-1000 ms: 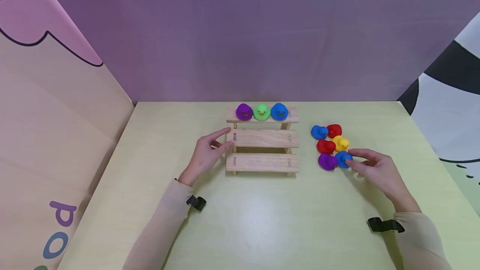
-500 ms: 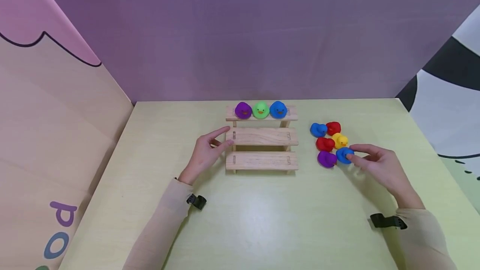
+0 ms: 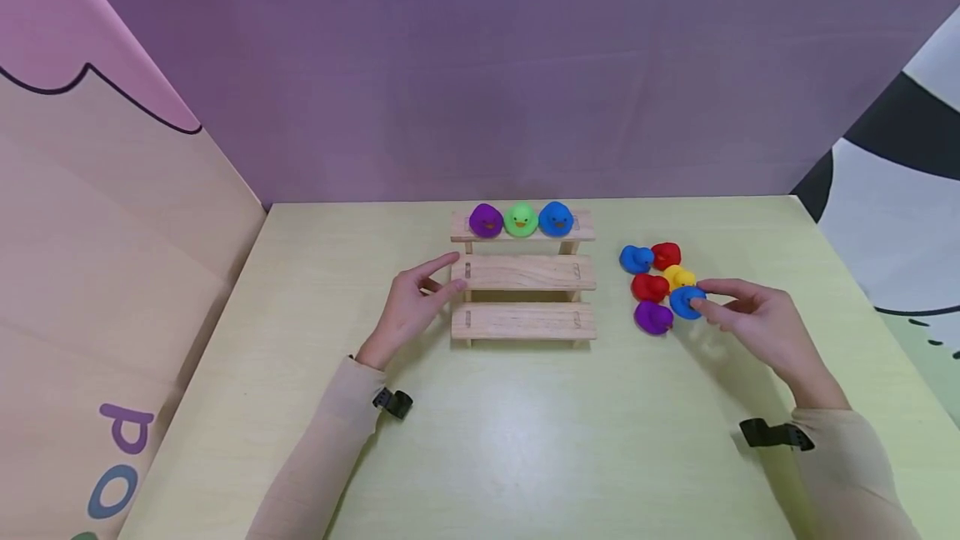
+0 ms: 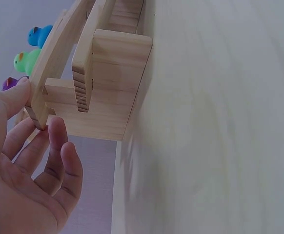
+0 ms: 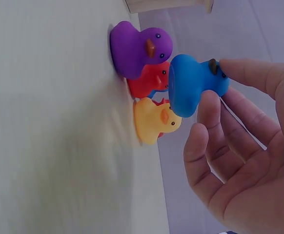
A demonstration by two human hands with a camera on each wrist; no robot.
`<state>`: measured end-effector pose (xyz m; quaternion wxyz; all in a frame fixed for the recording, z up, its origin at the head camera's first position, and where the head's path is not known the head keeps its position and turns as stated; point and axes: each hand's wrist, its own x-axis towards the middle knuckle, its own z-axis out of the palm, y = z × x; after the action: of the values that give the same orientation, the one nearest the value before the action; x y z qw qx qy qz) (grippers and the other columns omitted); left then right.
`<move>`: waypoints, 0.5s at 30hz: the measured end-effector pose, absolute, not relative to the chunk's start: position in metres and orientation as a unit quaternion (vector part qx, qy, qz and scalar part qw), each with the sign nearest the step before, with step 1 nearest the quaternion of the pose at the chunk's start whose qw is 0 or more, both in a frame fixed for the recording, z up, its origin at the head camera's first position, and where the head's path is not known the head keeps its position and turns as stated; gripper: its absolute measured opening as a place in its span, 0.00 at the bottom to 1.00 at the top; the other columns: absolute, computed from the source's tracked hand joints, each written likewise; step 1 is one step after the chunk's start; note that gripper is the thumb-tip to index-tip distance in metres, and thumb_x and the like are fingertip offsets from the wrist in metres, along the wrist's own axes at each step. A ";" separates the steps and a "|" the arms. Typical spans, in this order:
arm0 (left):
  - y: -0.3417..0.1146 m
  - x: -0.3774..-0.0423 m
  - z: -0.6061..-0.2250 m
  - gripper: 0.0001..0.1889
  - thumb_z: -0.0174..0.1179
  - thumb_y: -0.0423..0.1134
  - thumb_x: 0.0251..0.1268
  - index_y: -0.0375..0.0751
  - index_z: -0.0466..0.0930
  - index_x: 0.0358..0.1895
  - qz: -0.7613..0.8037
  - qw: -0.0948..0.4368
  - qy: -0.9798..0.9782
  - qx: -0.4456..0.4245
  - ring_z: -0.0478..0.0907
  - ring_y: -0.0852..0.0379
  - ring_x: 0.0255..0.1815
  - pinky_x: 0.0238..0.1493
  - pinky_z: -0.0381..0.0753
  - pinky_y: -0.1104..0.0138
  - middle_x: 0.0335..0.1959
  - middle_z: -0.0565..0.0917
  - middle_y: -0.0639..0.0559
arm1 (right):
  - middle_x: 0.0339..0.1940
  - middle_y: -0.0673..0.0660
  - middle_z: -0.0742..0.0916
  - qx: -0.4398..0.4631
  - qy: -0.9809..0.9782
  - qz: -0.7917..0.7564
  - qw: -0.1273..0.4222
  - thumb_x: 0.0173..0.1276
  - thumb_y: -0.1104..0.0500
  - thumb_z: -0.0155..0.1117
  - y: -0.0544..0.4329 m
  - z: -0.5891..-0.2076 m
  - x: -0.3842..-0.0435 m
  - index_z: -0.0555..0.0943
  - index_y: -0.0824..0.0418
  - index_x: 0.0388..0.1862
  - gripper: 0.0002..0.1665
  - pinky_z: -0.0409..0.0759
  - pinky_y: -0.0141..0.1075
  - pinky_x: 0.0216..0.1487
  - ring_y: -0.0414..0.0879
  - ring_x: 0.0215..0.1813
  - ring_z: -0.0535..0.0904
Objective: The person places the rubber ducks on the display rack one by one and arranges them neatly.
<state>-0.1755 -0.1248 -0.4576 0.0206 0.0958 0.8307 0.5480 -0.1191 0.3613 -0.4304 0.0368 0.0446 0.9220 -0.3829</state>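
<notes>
My right hand (image 3: 757, 327) pinches a blue rubber duck (image 5: 185, 87) by its head, between thumb and fingertips. In the right wrist view the duck's flat base is off the table. Beside it sit a purple duck (image 3: 654, 317), a red duck (image 3: 649, 287) and a yellow duck (image 5: 154, 119). My left hand (image 3: 411, 307) grips the left end of the middle step of a small three-step wooden shelf (image 3: 525, 273), thumb on top and fingers beneath. Along the top step stand a purple duck (image 3: 486, 221), a green duck (image 3: 521, 220) and a blue duck (image 3: 556, 219), facing forward.
Farther back in the right-hand group are another blue duck (image 3: 636, 259) and another red duck (image 3: 666, 255). The pale wooden table (image 3: 510, 440) ends at a purple backdrop (image 3: 525, 73), with printed panels at left and right.
My right hand has raised the blue duck slightly from its place beside the purple one. The left hand keeps its grip on the shelf, and the view has shifted a little.
</notes>
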 end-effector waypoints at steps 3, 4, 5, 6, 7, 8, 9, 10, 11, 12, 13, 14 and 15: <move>-0.125 -0.176 -0.458 0.26 0.69 0.49 0.75 0.56 0.80 0.73 0.549 0.020 0.830 0.098 0.80 0.51 0.41 0.28 0.74 0.67 0.54 0.87 0.40 | 0.42 0.34 0.85 0.041 0.923 -0.382 0.033 0.77 0.37 0.67 0.359 -0.428 -0.121 0.80 0.57 0.72 0.36 0.79 0.35 0.39 0.44 0.42 0.84; -0.125 -0.176 -0.458 0.26 0.69 0.49 0.75 0.56 0.80 0.73 0.550 0.020 0.829 0.099 0.80 0.52 0.40 0.28 0.74 0.67 0.53 0.87 0.39 | 0.42 0.34 0.85 0.040 0.922 -0.383 0.033 0.77 0.37 0.67 0.358 -0.428 -0.121 0.80 0.58 0.72 0.36 0.79 0.35 0.39 0.44 0.42 0.83; -0.125 -0.176 -0.458 0.26 0.69 0.49 0.75 0.56 0.80 0.73 0.550 0.020 0.829 0.100 0.80 0.52 0.40 0.27 0.74 0.67 0.53 0.87 0.39 | 0.43 0.34 0.84 0.040 0.923 -0.382 0.032 0.77 0.37 0.67 0.357 -0.427 -0.122 0.80 0.58 0.72 0.36 0.79 0.35 0.39 0.43 0.42 0.83; -0.125 -0.176 -0.458 0.26 0.69 0.49 0.75 0.56 0.80 0.73 0.550 0.020 0.829 0.100 0.80 0.52 0.40 0.27 0.74 0.67 0.52 0.87 0.39 | 0.43 0.33 0.84 0.039 0.923 -0.383 0.032 0.77 0.37 0.67 0.356 -0.426 -0.122 0.80 0.58 0.72 0.36 0.79 0.35 0.39 0.43 0.42 0.83; -0.125 -0.176 -0.458 0.26 0.69 0.49 0.75 0.56 0.80 0.73 0.550 0.020 0.829 0.101 0.80 0.52 0.40 0.27 0.74 0.67 0.52 0.87 0.39 | 0.43 0.33 0.84 0.038 0.922 -0.383 0.032 0.76 0.37 0.67 0.355 -0.425 -0.122 0.80 0.57 0.72 0.36 0.79 0.35 0.39 0.43 0.42 0.83; -0.125 -0.176 -0.458 0.26 0.69 0.49 0.75 0.56 0.80 0.73 0.550 0.020 0.829 0.101 0.80 0.52 0.40 0.27 0.74 0.67 0.51 0.87 0.39 | 0.43 0.33 0.84 0.038 0.923 -0.382 0.032 0.76 0.37 0.67 0.354 -0.425 -0.123 0.80 0.57 0.72 0.36 0.79 0.35 0.39 0.43 0.42 0.83; -0.125 -0.176 -0.459 0.26 0.69 0.49 0.75 0.56 0.80 0.73 0.550 0.020 0.829 0.101 0.80 0.52 0.40 0.27 0.74 0.67 0.52 0.87 0.39 | 0.43 0.32 0.84 0.036 0.923 -0.383 0.032 0.76 0.37 0.67 0.353 -0.424 -0.123 0.80 0.57 0.72 0.36 0.79 0.35 0.39 0.43 0.42 0.83; -0.125 -0.176 -0.458 0.26 0.69 0.49 0.75 0.57 0.80 0.73 0.550 0.020 0.829 0.102 0.80 0.52 0.40 0.27 0.74 0.67 0.51 0.87 0.39 | 0.42 0.31 0.84 0.035 0.922 -0.384 0.031 0.76 0.37 0.67 0.353 -0.423 -0.124 0.80 0.57 0.71 0.35 0.79 0.35 0.39 0.43 0.42 0.83; -0.125 -0.176 -0.458 0.26 0.69 0.49 0.75 0.57 0.80 0.73 0.550 0.020 0.829 0.102 0.80 0.52 0.41 0.27 0.74 0.67 0.52 0.87 0.39 | 0.42 0.31 0.84 0.032 0.922 -0.384 0.029 0.76 0.37 0.67 0.352 -0.423 -0.124 0.80 0.57 0.71 0.35 0.79 0.35 0.39 0.43 0.42 0.83; -0.125 -0.176 -0.458 0.26 0.69 0.49 0.75 0.57 0.80 0.73 0.549 0.020 0.829 0.102 0.80 0.52 0.41 0.27 0.75 0.67 0.52 0.87 0.39 | 0.41 0.30 0.84 0.029 0.922 -0.385 0.028 0.76 0.37 0.67 0.351 -0.422 -0.124 0.81 0.57 0.71 0.35 0.79 0.35 0.39 0.43 0.42 0.83; -0.125 -0.176 -0.458 0.26 0.69 0.49 0.75 0.57 0.80 0.73 0.549 0.019 0.830 0.103 0.80 0.51 0.41 0.28 0.75 0.67 0.52 0.87 0.39 | 0.41 0.30 0.84 0.027 0.921 -0.387 0.026 0.76 0.37 0.68 0.350 -0.421 -0.125 0.81 0.57 0.71 0.34 0.79 0.35 0.39 0.44 0.42 0.84; -0.125 -0.176 -0.459 0.26 0.69 0.49 0.75 0.57 0.80 0.74 0.548 0.019 0.830 0.103 0.81 0.51 0.41 0.28 0.75 0.67 0.53 0.87 0.40 | 0.40 0.30 0.85 0.025 0.921 -0.388 0.025 0.76 0.37 0.68 0.349 -0.421 -0.125 0.81 0.57 0.70 0.34 0.79 0.35 0.39 0.44 0.42 0.84; -0.125 -0.176 -0.459 0.26 0.69 0.49 0.75 0.56 0.80 0.74 0.548 0.018 0.830 0.104 0.81 0.51 0.41 0.28 0.75 0.66 0.54 0.87 0.40 | 0.40 0.29 0.85 0.022 0.920 -0.390 0.023 0.76 0.38 0.68 0.347 -0.420 -0.125 0.81 0.57 0.70 0.34 0.79 0.34 0.39 0.44 0.42 0.85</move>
<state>-0.1760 -0.1254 -0.4586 0.0182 0.1036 0.8301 0.5475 -0.1247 0.3473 -0.4201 0.0235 0.0223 0.9201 -0.3903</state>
